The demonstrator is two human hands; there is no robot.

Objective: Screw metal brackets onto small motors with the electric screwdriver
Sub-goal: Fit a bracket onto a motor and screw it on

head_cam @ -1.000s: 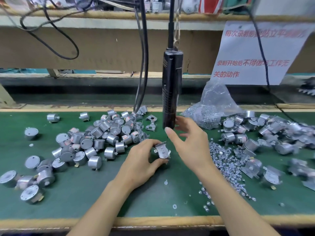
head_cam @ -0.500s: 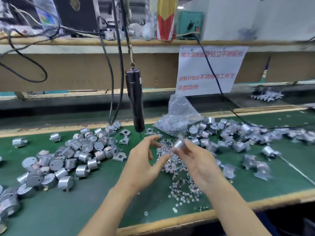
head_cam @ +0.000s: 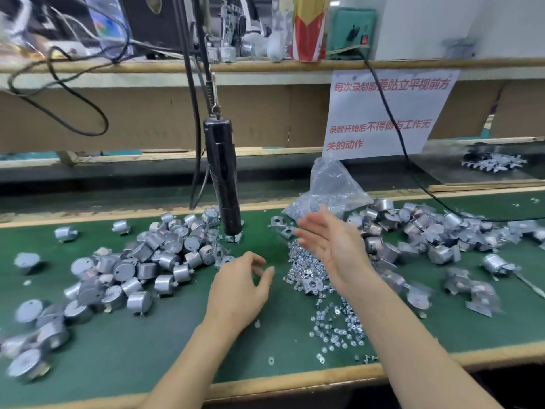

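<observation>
A black electric screwdriver (head_cam: 222,178) hangs from a cord above the green bench, its tip just over the mat. A heap of bare silver motors (head_cam: 141,270) lies to its left. Motors with brackets fitted (head_cam: 436,240) pile up on the right. Loose screws (head_cam: 318,278) spread over the middle, with one bracket (head_cam: 312,284) lying among them. My left hand (head_cam: 239,290) hovers over the mat with loosely curled fingers and holds nothing. My right hand (head_cam: 327,243) is above the screws, fingers straight and spread, also with nothing in it.
A clear plastic bag of screws (head_cam: 330,187) stands behind the right hand. A paper notice (head_cam: 383,113) hangs from the shelf above. Black cables (head_cam: 407,149) run down across the bench. The wooden front edge (head_cam: 295,379) borders the mat.
The right hand held a small motor half a second ago; now it is spread with nothing in it. The left hand has dropped lower. The camera has swung to the right.
</observation>
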